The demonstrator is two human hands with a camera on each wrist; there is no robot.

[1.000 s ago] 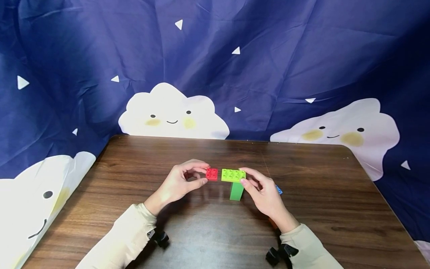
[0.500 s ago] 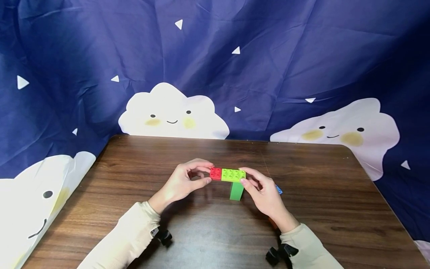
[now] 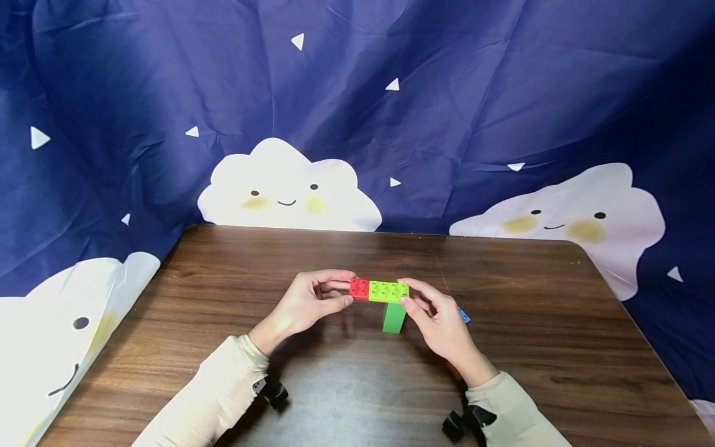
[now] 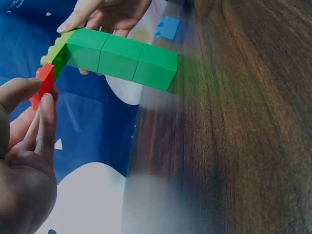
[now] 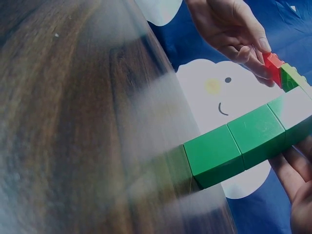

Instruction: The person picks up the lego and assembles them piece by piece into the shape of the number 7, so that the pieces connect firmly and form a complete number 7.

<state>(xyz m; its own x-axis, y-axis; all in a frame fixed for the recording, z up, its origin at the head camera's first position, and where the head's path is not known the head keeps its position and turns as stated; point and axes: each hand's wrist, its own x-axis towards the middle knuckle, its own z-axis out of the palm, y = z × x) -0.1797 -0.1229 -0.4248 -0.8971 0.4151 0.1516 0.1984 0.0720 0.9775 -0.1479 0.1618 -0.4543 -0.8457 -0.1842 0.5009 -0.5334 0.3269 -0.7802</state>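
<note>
Without readable text in any view.
Bears no legible label, brand, number or sign on the bricks (image 3: 388, 291), the counter (image 3: 346, 397), the backdrop (image 3: 346, 81), the sleeves (image 3: 209, 388) or the wrist cameras (image 3: 276, 395).

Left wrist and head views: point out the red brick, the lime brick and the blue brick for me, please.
Red brick (image 3: 359, 288): head view, on its studded top.
Lime brick (image 3: 388, 290): head view, on its studded top.
Blue brick (image 4: 170, 29): left wrist view, on its smooth side.

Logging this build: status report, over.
Left hand pinches red brick, butted against lime brick. Right hand grips lime brick atop green column. Blue brick aside, not in the way.
</note>
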